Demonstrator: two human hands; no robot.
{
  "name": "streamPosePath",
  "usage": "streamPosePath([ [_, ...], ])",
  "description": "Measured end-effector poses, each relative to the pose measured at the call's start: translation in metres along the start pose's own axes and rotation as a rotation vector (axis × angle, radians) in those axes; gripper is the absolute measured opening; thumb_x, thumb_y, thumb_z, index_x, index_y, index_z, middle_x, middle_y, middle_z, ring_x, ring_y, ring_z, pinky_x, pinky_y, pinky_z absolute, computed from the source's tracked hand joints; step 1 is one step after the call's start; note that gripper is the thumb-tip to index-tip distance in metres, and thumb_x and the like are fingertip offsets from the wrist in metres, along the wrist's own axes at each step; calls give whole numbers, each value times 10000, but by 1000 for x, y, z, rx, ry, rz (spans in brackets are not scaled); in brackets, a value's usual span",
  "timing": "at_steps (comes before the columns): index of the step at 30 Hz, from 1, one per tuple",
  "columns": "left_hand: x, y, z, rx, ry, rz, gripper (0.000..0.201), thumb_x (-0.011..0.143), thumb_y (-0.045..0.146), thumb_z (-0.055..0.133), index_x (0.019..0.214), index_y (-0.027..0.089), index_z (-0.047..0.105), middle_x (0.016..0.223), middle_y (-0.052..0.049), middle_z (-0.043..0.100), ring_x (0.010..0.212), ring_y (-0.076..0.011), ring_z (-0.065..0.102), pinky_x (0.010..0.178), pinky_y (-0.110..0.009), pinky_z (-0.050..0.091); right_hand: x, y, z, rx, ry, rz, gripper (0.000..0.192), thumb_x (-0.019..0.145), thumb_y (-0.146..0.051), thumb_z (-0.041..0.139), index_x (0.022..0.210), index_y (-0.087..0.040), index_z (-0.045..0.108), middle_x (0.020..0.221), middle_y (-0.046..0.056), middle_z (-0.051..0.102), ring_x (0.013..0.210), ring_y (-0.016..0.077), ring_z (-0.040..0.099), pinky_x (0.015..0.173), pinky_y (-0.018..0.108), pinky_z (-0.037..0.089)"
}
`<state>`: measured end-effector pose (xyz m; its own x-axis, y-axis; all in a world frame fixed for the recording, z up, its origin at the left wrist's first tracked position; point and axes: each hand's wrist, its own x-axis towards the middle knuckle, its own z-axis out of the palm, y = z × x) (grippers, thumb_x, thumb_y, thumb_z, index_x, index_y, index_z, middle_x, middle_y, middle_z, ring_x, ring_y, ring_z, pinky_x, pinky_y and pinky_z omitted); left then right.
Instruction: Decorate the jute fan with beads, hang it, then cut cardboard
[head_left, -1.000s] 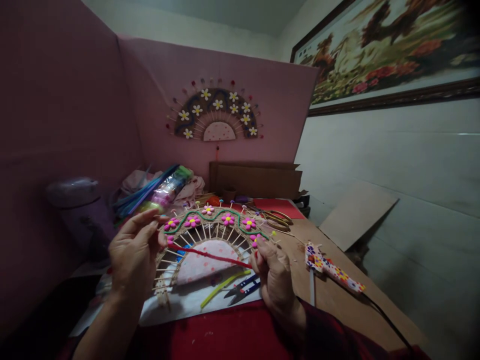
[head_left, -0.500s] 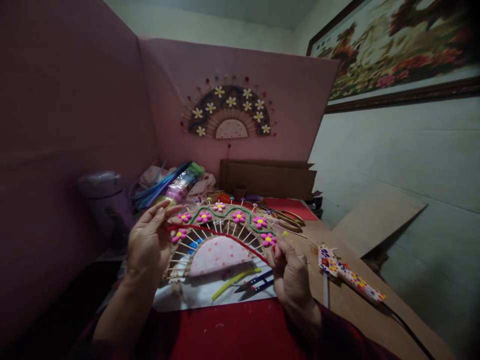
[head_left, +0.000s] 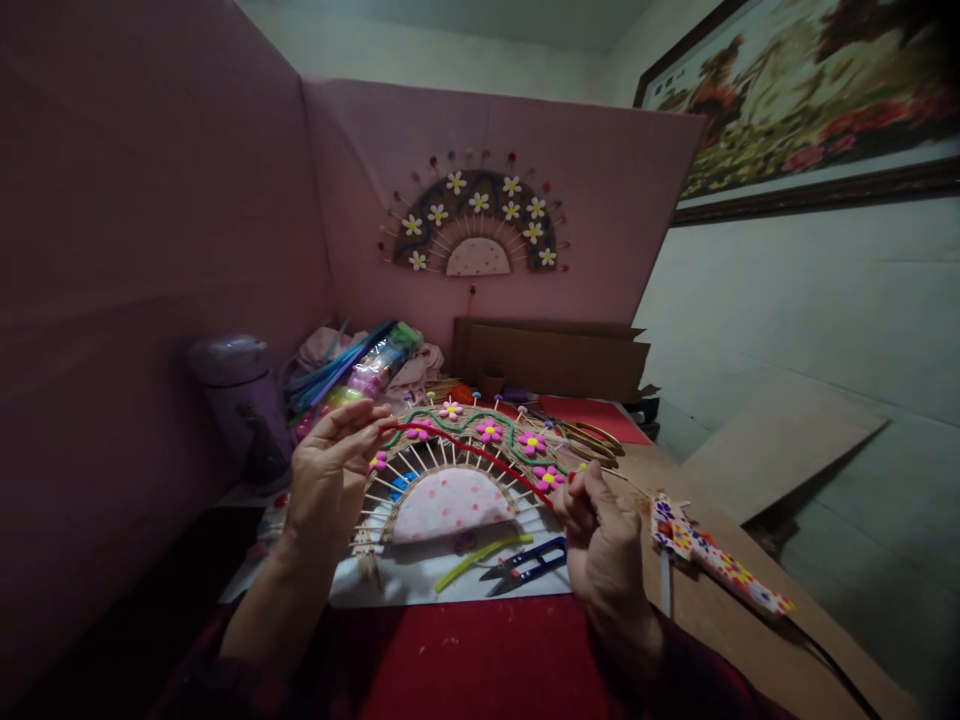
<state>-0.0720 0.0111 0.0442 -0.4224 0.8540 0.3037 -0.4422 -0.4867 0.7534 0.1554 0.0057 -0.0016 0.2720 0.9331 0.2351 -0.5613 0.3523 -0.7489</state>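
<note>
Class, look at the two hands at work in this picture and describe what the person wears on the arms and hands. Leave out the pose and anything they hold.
The left hand is bare, with no glove, ring or watch to be seen, and its forearm is bare up to the lower edge of the picture. The right hand is bare too; a dark red sleeve covers that arm up to the wrist. The dim light hides finer detail.
</note>
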Motion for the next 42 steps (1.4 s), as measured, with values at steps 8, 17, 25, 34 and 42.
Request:
streamPosePath([
  [8, -6, -8, 4, 203, 38, 162, 286, 535, 148, 816, 782, 131, 672, 762, -41, 712, 710, -176, 692, 732, -302, 567, -4, 1, 3, -38, -102, -74, 187, 761, -292, 671, 884, -214, 554, 563, -61, 437, 499, 74, 390, 463, 196, 273],
  [17, -27, -15, 14, 304, -312, -41, 201, 603, 178, 789, 784, 136, 714, 764, -87, 718, 685, -227, 695, 627, -308, 583, -12, 2, 1, -151, -238, -57, 295, 818, -258, 621, 1079, -245, 485, 742, -13, 628, 580, 103, 503, 537, 211, 379],
  [25, -33, -13, 20, 297, -317, -64, 164, 607, 170, 780, 760, 140, 729, 738, -93, 718, 665, -210, 687, 631, -301, 581, -12, 4, -2, -306, -213, -213, 89, 829, -252, 610, 909, -216, 593, 734, 11, 673, 550, 107, 509, 541, 246, 397],
  [34, -31, 1, 14, 54, -507, -498, 330, 566, 409, 804, 752, 149, 719, 567, -105, 659, 379, -213, 609, 237, -193, 348, -4, -7, 1, -84, -226, -23, 174, 842, -363, 573, 808, -229, 468, 495, -73, 516, 340, 57, 269, 348, 195, 172],
  [42, -33, -11, 18, 134, -514, -488, 339, 573, 387, 804, 756, 121, 700, 583, -106, 663, 387, -196, 601, 280, -210, 370, -2, 0, -2, -144, -258, 26, 205, 825, -389, 595, 851, -226, 474, 467, -88, 501, 323, 49, 253, 327, 175, 156],
])
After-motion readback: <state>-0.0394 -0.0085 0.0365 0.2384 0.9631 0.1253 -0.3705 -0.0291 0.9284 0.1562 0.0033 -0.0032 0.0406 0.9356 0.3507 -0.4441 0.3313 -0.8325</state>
